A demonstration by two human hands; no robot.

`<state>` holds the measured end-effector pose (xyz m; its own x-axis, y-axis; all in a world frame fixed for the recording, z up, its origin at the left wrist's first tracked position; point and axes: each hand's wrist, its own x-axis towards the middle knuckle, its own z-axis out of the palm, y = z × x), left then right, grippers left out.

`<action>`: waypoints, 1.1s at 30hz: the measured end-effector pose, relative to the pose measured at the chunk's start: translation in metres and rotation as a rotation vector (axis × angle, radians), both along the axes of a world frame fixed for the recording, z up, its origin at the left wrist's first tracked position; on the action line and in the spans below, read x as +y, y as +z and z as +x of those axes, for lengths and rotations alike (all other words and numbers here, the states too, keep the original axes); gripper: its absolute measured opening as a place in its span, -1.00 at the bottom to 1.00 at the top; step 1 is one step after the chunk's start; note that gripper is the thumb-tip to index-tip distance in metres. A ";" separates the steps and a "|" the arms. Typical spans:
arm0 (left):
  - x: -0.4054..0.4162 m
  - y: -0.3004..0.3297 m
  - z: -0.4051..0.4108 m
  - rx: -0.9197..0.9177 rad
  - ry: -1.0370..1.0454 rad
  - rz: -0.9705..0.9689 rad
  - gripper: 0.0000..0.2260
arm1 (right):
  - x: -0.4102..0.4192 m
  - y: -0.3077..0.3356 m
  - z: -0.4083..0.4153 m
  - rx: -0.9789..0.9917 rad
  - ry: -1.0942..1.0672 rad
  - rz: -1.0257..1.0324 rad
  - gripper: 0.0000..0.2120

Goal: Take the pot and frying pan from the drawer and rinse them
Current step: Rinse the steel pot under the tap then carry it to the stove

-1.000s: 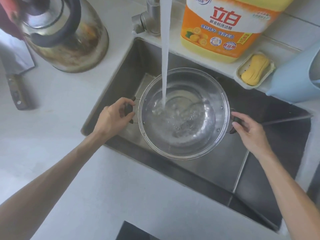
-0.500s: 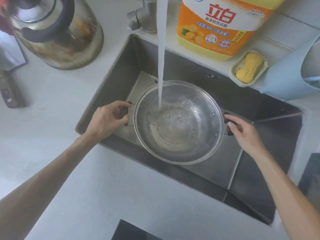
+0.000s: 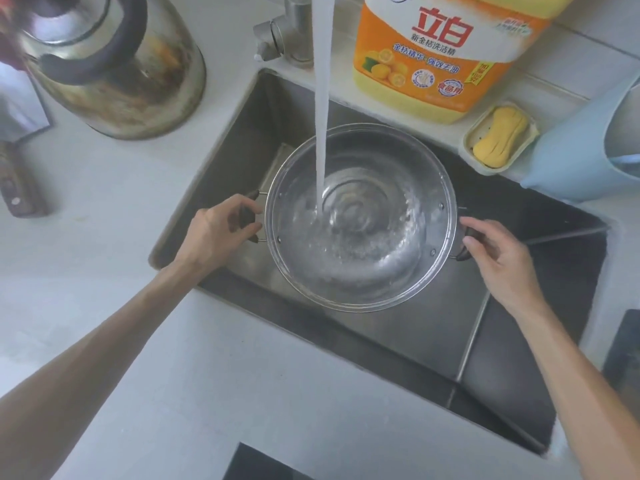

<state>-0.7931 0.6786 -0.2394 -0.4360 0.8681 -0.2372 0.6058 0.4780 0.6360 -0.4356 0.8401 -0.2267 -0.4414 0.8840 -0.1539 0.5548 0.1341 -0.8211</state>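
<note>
A stainless steel pot (image 3: 408, 268) is held level above the sink (image 3: 502, 368), with water swirling inside it. A thick white stream of water (image 3: 322, 98) falls from the tap (image 3: 287, 32) into the pot's middle. My left hand (image 3: 216, 233) grips the pot's dark left handle. My right hand (image 3: 498, 254) holds the dark right handle, with its fingers curled round it. No frying pan is in view.
A stained metal kettle (image 3: 114, 64) stands on the white counter at the back left, with a knife handle (image 3: 17, 188) beside it. Behind the sink are a large orange detergent bottle (image 3: 443, 53), a yellow soap in a dish (image 3: 498, 140) and a light blue container (image 3: 581, 157).
The pot was tipped toward me half a second ago and is level again now, back under the stream. Both hands have kept hold of the handles.
</note>
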 end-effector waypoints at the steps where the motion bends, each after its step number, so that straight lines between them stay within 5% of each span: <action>1: -0.001 0.004 -0.001 0.002 0.008 0.012 -0.75 | -0.001 -0.001 -0.002 0.002 -0.002 -0.011 -0.47; 4: -0.007 0.014 -0.003 0.029 0.012 0.008 -0.76 | -0.005 -0.008 -0.007 0.013 -0.021 -0.031 -0.41; 11: -0.013 0.020 -0.006 0.103 -0.056 0.120 -0.85 | -0.010 -0.025 -0.004 0.076 -0.116 -0.109 -0.64; 16: -0.009 0.024 -0.007 0.085 0.067 0.190 -0.57 | -0.009 -0.025 -0.005 0.196 -0.222 -0.139 -0.54; 25: -0.002 0.030 -0.024 0.142 0.066 0.201 -0.79 | 0.002 -0.027 -0.010 0.158 -0.194 -0.256 -0.69; 33: -0.001 0.036 -0.028 0.026 0.116 0.215 -0.71 | 0.001 -0.029 -0.011 0.212 -0.257 -0.213 -0.68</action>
